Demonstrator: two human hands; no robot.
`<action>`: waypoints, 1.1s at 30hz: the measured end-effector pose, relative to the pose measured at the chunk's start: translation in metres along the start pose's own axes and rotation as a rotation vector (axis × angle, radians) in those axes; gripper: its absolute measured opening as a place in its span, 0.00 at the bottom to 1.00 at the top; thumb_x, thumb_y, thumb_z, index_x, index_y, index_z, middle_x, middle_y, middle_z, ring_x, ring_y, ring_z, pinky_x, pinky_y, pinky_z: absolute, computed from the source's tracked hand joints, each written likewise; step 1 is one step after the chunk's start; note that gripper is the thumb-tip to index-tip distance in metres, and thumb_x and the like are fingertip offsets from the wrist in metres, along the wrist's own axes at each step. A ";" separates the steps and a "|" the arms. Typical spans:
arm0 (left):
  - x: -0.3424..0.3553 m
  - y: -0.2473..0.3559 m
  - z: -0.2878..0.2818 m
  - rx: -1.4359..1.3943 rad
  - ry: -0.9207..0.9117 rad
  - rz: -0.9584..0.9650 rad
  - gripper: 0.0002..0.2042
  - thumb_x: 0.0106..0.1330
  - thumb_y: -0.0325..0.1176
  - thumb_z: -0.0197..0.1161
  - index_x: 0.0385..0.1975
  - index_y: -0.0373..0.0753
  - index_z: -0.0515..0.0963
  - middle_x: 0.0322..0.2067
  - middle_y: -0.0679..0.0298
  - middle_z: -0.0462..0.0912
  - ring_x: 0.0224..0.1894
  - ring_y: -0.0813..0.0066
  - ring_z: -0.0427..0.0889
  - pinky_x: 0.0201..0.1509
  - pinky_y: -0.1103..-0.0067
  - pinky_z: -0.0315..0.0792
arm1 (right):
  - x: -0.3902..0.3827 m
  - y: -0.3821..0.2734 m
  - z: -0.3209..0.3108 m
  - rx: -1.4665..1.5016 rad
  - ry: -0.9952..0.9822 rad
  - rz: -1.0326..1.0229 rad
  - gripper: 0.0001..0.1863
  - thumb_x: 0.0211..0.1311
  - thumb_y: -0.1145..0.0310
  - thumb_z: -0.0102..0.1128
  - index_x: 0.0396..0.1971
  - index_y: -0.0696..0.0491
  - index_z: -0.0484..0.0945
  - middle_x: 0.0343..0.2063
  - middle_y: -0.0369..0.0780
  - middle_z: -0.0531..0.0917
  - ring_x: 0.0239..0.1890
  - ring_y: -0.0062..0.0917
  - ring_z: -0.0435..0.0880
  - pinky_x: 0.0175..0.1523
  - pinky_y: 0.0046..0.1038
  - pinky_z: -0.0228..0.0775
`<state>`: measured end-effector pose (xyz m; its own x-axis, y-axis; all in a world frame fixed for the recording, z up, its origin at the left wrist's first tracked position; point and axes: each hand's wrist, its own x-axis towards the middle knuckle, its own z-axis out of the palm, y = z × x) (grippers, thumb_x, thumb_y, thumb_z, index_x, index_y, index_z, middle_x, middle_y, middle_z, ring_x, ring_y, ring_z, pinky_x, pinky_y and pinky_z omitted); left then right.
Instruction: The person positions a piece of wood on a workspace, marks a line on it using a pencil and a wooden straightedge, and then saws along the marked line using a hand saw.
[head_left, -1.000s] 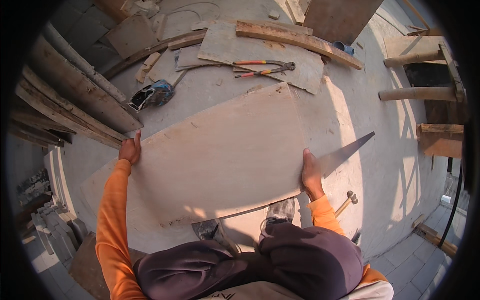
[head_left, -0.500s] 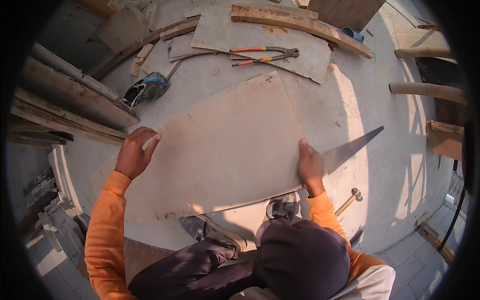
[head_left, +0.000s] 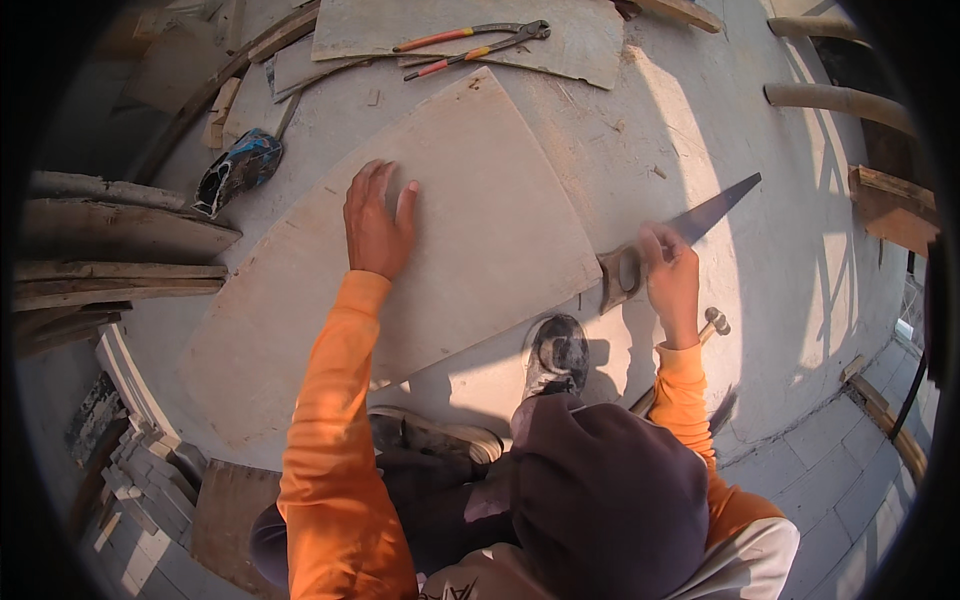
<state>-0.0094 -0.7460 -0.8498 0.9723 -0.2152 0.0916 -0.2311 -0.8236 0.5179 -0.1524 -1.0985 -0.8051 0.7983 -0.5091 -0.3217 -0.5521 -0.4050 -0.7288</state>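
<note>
A large pale plywood board [head_left: 480, 220] with one curved edge lies in front of me. My left hand [head_left: 380, 215] rests on its upper left part, fingers spread. A handsaw [head_left: 712, 208] lies on the floor past the board's right corner, its brown handle beside that corner and its blade pointing away to the right. Over the saw, where blade and handle meet, my right hand [head_left: 672, 265] hovers with fingers bent together. Whatever those fingertips may hold is hidden. Whether they touch the saw is unclear.
Pincers [head_left: 480, 45] with red-yellow handles lie on another board at the back. A blue-black shoe-like object [head_left: 238, 170] sits far left, above stacked planks [head_left: 120, 285]. A hammer [head_left: 716, 322] lies near my right wrist. Bamboo poles [head_left: 840, 100] stick in from the right.
My left hand has moved right from the board's left edge onto its surface. My right hand has left the board's right edge for the saw. The view has shifted and the board appears turned.
</note>
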 end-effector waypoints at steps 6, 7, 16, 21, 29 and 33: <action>0.003 -0.027 0.023 0.174 0.147 -0.085 0.32 0.75 0.50 0.59 0.69 0.31 0.67 0.71 0.45 0.65 0.75 0.48 0.61 0.78 0.59 0.53 | -0.026 0.027 0.014 0.146 -0.190 0.211 0.14 0.70 0.65 0.64 0.46 0.61 0.86 0.34 0.43 0.89 0.33 0.23 0.83 0.43 0.27 0.75; 0.006 -0.031 0.024 0.224 0.159 -0.075 0.33 0.75 0.51 0.58 0.69 0.31 0.66 0.72 0.45 0.64 0.75 0.48 0.60 0.79 0.59 0.51 | -0.027 0.033 0.018 0.121 -0.177 0.161 0.14 0.70 0.66 0.63 0.46 0.61 0.86 0.33 0.43 0.89 0.33 0.24 0.83 0.43 0.28 0.75; 0.026 -0.042 0.018 0.221 0.052 -0.125 0.41 0.70 0.59 0.62 0.70 0.30 0.64 0.67 0.44 0.67 0.71 0.47 0.63 0.77 0.58 0.55 | -0.029 0.034 0.028 -0.157 -0.011 -0.144 0.17 0.67 0.65 0.67 0.50 0.61 0.82 0.43 0.51 0.83 0.43 0.43 0.82 0.50 0.35 0.73; 0.025 -0.052 0.020 0.243 0.068 -0.091 0.41 0.68 0.59 0.65 0.70 0.29 0.65 0.66 0.42 0.68 0.71 0.46 0.63 0.76 0.58 0.57 | -0.032 0.061 0.031 -0.437 0.133 -0.273 0.26 0.59 0.61 0.75 0.52 0.59 0.78 0.44 0.50 0.75 0.50 0.46 0.74 0.58 0.41 0.66; 0.025 -0.044 0.024 0.156 0.119 -0.126 0.39 0.70 0.55 0.63 0.68 0.27 0.66 0.65 0.39 0.68 0.70 0.43 0.63 0.76 0.56 0.56 | -0.046 0.054 0.012 -0.700 0.141 -0.174 0.35 0.50 0.61 0.78 0.57 0.58 0.73 0.48 0.50 0.73 0.53 0.45 0.72 0.60 0.42 0.63; 0.026 -0.035 0.034 0.110 0.198 -0.207 0.38 0.72 0.55 0.61 0.67 0.25 0.67 0.66 0.39 0.67 0.71 0.42 0.62 0.79 0.54 0.50 | -0.032 0.041 -0.021 -0.819 0.001 -0.044 0.35 0.55 0.60 0.76 0.59 0.59 0.72 0.49 0.50 0.77 0.50 0.44 0.78 0.56 0.44 0.69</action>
<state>0.0224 -0.7405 -0.8940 0.9847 0.0609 0.1636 -0.0193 -0.8936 0.4484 -0.2052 -1.1149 -0.8116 0.8233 -0.4806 -0.3020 -0.5214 -0.8506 -0.0680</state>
